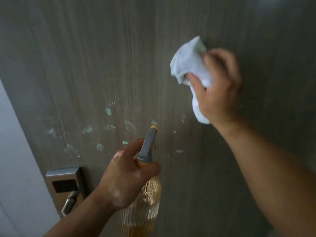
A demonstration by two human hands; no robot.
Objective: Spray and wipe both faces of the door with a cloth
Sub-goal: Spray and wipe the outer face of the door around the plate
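Observation:
A grey-brown wood-grain door (85, 57) fills the view, with wet droplets and streaks (109, 127) across its middle. My right hand (220, 86) grips a crumpled white cloth (189, 62) and holds it against the door at the upper right. My left hand (126, 175) holds a spray bottle (145, 194) with amber liquid, fingers curled round its neck. The bottle's grey and yellow nozzle (150, 141) points at the door just below the droplets.
A metal lock plate with a dark panel (65, 182) and a lever handle (69, 204) sits at the door's lower left edge. A pale wall or frame (15, 159) runs along the left side.

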